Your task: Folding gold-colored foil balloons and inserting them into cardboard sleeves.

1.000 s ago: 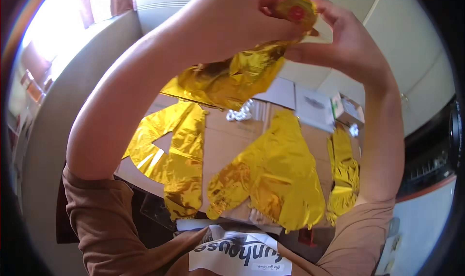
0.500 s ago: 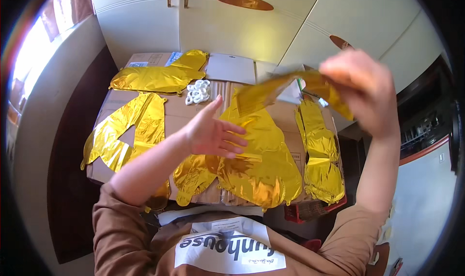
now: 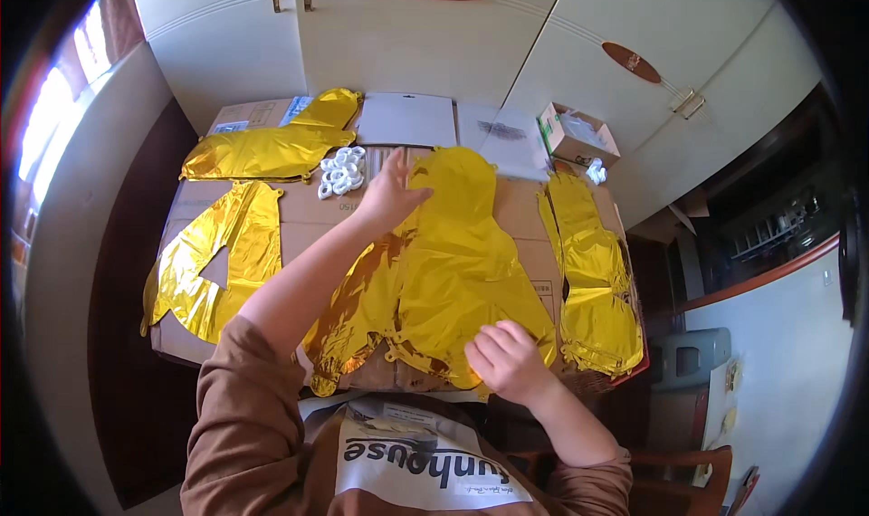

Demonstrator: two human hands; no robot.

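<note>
A gold foil balloon (image 3: 453, 235), uninflated, lies flat in the middle of the cardboard surface, overlapping another gold foil piece (image 3: 348, 317) on its left. My left hand (image 3: 398, 190) is open beside the balloon's upper left edge, thumb and fingers apart. Close to the balloon's near edge, my right hand (image 3: 511, 362) is closed, its fingers curled over the foil. The fingertips are hidden, so what they grip, if anything, cannot be made out.
More flat gold foil balloons lie at far left (image 3: 267, 145), left (image 3: 213, 262) and right (image 3: 597, 290). White rings (image 3: 342, 172) are heaped beyond my left hand. A small open box (image 3: 577, 136) stands at back right. Cabinets (image 3: 434, 45) rise behind the cardboard (image 3: 317, 231).
The foil that my right hand held up at the right is now down in the middle. My right hand has dropped to the near edge; my left hand has moved farther away from me.
</note>
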